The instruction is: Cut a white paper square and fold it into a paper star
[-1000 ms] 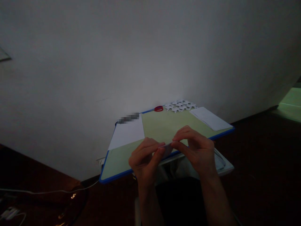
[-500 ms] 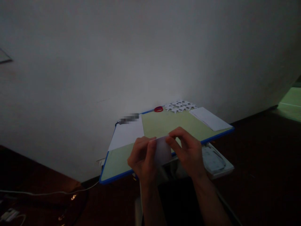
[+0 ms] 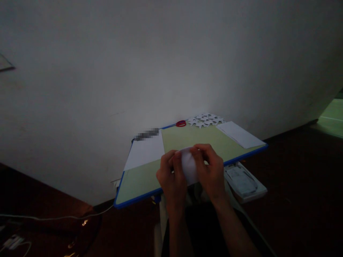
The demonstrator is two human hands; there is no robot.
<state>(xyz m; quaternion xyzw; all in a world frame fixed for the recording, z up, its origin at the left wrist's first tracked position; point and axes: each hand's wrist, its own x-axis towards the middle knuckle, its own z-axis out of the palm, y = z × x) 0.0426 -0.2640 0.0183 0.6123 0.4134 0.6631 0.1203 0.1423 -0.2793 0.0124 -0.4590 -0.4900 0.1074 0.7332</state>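
Observation:
A small white piece of paper [image 3: 189, 167] is held upright between both hands over the near edge of a green, blue-rimmed table [image 3: 139, 178]. My left hand [image 3: 171, 178] pinches its left side with closed fingers. My right hand [image 3: 210, 171] grips its right side, thumb and fingers pressed on the top edge. The lower part of the paper is hidden behind my fingers.
On the table lie a white sheet [image 3: 146, 150] at left, a white strip of paper [image 3: 239, 135] at right, several folded white paper pieces [image 3: 205, 120] and red loops [image 3: 181, 123] by the wall. A white tray [image 3: 242, 180] sits below right. Cables [image 3: 53, 217] cross the dark floor.
The paper has turned from edge-on to face-on and my hands have drawn closer together, shifting slightly right and up over the table edge.

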